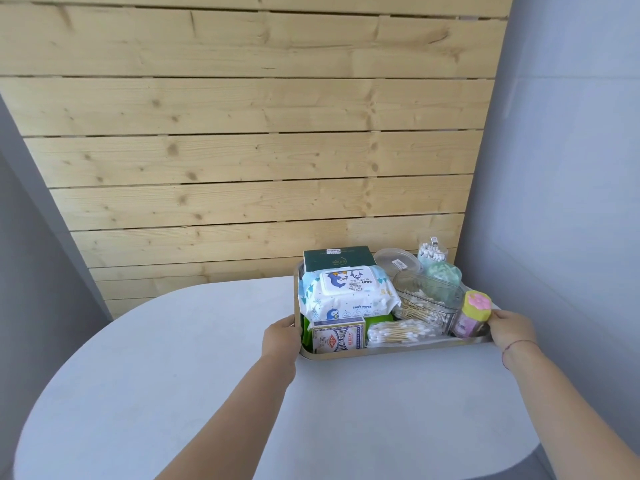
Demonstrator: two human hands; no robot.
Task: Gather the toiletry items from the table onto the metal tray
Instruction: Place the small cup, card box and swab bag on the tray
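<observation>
**Tray's loaded, but that pile looks ready to slide**

So the metal tray [381, 351] sits at the far right part of the table [173, 375], close to the wood slat wall [242, 133], and it's crammed. The baby wipes pack [346, 292] is stacked on top of other stuff, with a green box [337, 258] behind it and a patterned carton [337, 336] in front. Right side has loose cotton swabs [401, 332], a clear swab box [427, 301], a round clear tub [396, 260], a swab jar [432, 252], and a little pink bottle with a yellow cap [474, 317] right at the edge.

Left hand [280, 337] is clamped on the tray's left rim, right hand [510, 329] on the right rim, so they're wide apart, one per side. No stray items on the table that I can see, so the gathering looks basically done.

My worry: if the tray gets lifted or dragged unevenly, the wipes could slip off the stack, and that tall pink bottle could tip over the low rim. The clear box looks tilted already too.
</observation>
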